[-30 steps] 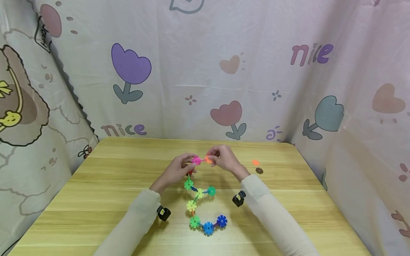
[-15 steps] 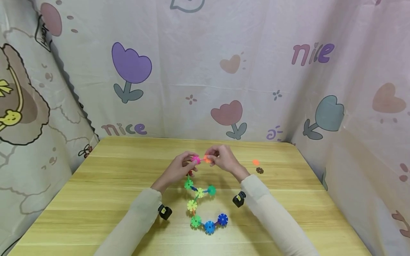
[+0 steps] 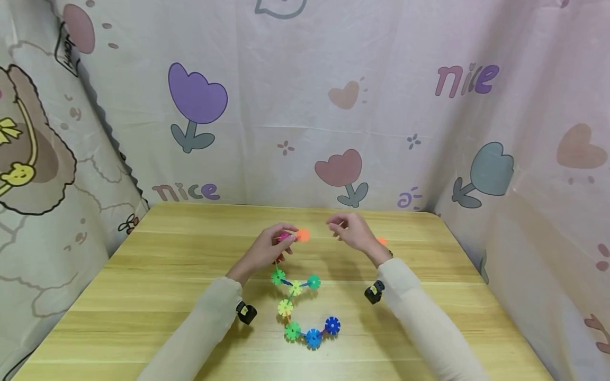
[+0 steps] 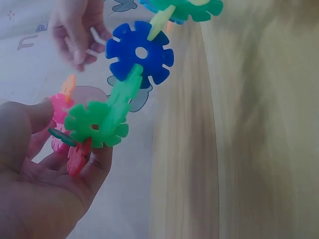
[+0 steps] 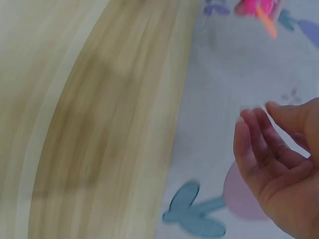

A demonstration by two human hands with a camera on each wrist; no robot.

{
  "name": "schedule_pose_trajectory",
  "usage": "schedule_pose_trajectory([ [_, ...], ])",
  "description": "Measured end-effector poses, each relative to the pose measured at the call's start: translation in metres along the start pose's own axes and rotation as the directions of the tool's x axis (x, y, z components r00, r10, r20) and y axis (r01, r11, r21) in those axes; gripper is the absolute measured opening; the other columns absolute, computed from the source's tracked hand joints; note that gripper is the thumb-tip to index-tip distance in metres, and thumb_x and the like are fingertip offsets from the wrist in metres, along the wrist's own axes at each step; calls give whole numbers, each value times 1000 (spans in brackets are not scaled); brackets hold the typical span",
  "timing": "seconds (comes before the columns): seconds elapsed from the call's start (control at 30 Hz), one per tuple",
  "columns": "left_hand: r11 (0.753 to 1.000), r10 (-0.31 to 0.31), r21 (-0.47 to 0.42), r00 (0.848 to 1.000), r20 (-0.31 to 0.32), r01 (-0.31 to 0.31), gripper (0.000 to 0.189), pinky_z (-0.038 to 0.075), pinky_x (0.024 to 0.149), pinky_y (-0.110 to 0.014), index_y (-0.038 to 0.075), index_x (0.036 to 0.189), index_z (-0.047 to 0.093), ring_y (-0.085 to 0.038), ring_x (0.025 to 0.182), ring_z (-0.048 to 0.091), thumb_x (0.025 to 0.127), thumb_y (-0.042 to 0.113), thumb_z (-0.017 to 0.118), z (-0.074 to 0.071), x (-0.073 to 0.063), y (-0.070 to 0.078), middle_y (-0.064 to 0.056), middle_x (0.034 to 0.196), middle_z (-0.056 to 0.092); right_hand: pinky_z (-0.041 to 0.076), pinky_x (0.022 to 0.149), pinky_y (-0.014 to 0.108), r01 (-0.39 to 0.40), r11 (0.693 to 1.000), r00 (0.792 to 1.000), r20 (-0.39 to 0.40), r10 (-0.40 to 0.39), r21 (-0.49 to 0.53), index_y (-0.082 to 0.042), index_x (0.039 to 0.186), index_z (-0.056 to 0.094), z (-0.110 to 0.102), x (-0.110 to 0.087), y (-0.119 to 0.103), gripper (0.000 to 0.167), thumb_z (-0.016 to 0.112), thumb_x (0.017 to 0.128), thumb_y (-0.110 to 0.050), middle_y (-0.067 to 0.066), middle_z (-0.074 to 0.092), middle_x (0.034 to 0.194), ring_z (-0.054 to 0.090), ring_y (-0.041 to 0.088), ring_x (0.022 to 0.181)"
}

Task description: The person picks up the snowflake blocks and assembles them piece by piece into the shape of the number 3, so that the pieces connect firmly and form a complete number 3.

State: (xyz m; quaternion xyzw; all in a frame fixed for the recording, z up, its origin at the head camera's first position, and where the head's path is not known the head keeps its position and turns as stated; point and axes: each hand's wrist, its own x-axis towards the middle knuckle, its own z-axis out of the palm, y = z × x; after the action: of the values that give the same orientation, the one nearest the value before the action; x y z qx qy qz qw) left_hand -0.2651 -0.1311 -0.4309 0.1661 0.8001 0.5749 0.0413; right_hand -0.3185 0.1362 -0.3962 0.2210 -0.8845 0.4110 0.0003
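Observation:
A chain of slotted, flower-shaped plastic discs runs from my left hand (image 3: 262, 250) toward the front of the table. My left fingers and thumb grip its far end around the pink discs (image 4: 62, 107) and a red disc (image 4: 79, 158). Beyond those fingers sticks out an orange disc (image 3: 303, 235), joined to the pink part. A green disc (image 4: 94, 124) and a dark blue disc (image 4: 141, 52) follow along the chain, then yellow discs (image 3: 285, 307) and more blue ones. Apart from the chain, my right hand (image 3: 355, 233) hovers with loosely bent fingers and holds nothing.
Behind the right wrist, a loose orange disc (image 3: 382, 242) lies on the wooden table (image 3: 167, 296), and a dark brown disc (image 3: 391, 254) is mostly hidden there. A patterned curtain (image 3: 267, 174) hangs along the table's back edge.
My right hand has let go of the orange disc and moved away to the right. The orange disc stays on the chain, held by my left hand, and now faces the head camera more flatly.

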Motion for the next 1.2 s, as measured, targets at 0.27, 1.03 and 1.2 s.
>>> schedule_pose_trajectory([
  [0.27,997,69,19,998,9,-69,37,57,58,-32,21,144,57,-48,92,66,108,25,56,-4,0,-3,-14,117,73,61,75,36,-55,981,996,-82,40,-189,2,110,73,-35,-11,49,15,63,100,-4,22,74,106,71,34,89],
  [1.03,997,77,20,997,27,-78,37,57,57,-31,15,144,59,-47,90,66,108,22,56,-3,-1,-4,-23,119,69,53,98,58,-219,906,975,-46,217,-362,6,113,72,-54,-29,124,20,67,94,2,29,70,118,66,44,109],
  [1.2,997,79,12,996,29,-80,37,56,57,-29,15,144,58,-48,92,66,108,22,55,-3,-1,-3,-20,117,71,55,95,55,-236,908,971,-56,231,-348,6,114,71,-50,-28,127,24,66,90,8,28,71,115,67,41,105],
])
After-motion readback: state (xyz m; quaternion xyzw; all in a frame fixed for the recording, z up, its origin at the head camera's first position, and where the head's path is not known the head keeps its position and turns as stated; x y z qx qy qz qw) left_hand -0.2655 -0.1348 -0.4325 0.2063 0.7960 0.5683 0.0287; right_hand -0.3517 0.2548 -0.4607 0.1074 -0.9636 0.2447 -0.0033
